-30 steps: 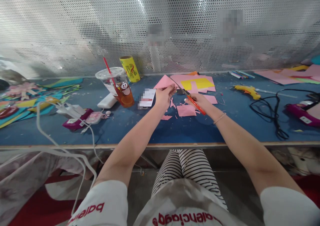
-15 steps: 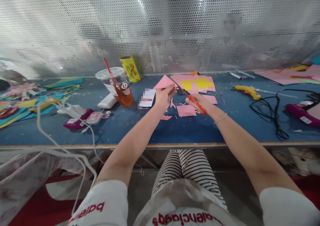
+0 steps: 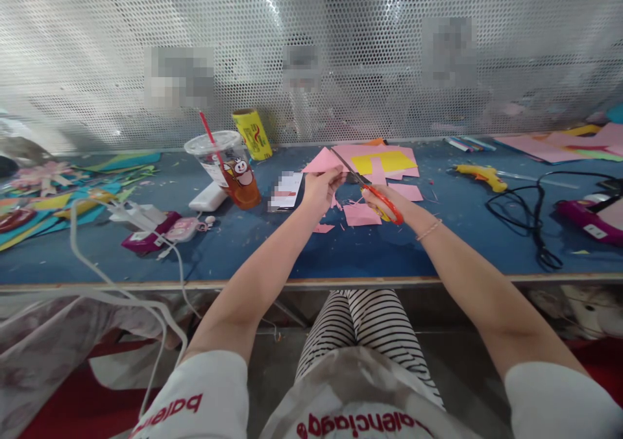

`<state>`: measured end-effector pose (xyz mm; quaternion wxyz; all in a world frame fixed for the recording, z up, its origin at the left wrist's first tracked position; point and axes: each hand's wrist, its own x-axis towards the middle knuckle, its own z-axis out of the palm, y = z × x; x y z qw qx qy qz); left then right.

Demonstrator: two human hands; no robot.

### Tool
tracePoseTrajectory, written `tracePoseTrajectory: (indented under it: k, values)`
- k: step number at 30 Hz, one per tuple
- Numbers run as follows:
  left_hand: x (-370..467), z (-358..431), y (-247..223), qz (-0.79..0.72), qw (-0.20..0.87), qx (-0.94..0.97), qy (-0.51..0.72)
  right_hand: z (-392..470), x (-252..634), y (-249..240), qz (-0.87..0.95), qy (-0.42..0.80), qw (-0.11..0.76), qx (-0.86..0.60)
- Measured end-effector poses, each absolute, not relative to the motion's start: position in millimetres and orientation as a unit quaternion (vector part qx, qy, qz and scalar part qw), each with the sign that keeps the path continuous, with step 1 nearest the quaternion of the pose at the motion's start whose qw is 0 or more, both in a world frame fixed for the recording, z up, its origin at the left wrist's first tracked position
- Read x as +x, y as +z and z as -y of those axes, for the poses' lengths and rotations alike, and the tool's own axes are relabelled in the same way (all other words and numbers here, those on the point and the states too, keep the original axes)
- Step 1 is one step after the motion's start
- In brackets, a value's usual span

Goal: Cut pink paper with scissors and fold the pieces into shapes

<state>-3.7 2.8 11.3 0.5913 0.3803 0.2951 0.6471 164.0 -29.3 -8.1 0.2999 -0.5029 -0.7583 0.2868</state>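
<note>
The pink sheet (image 3: 322, 161) looks like matt paper. The scissors (image 3: 376, 193) have metal blades (image 3: 354, 172) and smooth plastic handles (image 3: 388, 202).

The near edge of the pink sheet (image 3: 321, 161) is covered by the left hand (image 3: 320, 191), and part of the scissors (image 3: 388, 205) is masked by the right hand (image 3: 382, 196). Whether the sheet is touched by the blades cannot quite be told. One end of a white block (image 3: 206, 198) is hidden behind the cup (image 3: 246, 192). The left side of the phone (image 3: 291, 191) is blurred into squares. The purple device (image 3: 584, 222) is cut off by the right edge.
</note>
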Motion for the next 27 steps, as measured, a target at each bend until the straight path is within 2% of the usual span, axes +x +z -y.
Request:
tracePoseTrajectory:
  k: [27]
  values:
    - [-6.2, 2.3, 19.8, -0.296, 0.630, 0.345, 0.630, 42.9, 155.9, 8.7, 0.761, 0.230, 0.327, -0.511]
